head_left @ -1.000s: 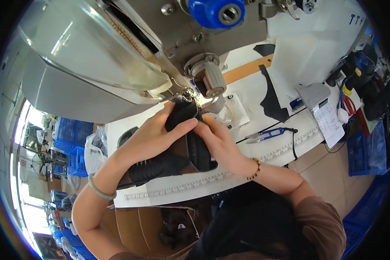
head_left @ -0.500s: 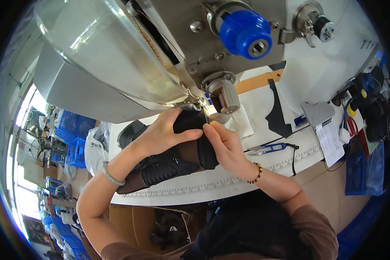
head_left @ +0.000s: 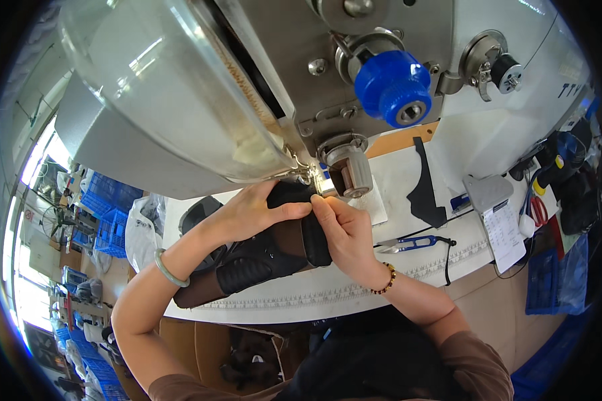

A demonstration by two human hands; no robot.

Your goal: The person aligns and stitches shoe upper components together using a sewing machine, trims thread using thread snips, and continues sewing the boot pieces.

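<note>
White tabletop (head_left: 398, 227), black shoe upper (head_left: 293, 193) between fingers (head_left: 291, 212)

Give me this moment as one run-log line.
left hand: grip on black-brown workpiece | right hand: pinching its edge | workpiece: at sewing machine | blue-handled snips: on white table, right of hands

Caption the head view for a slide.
Left fingers and right fingers hold a black shoe upper at a sewing machine, blue snips nearby.
</note>
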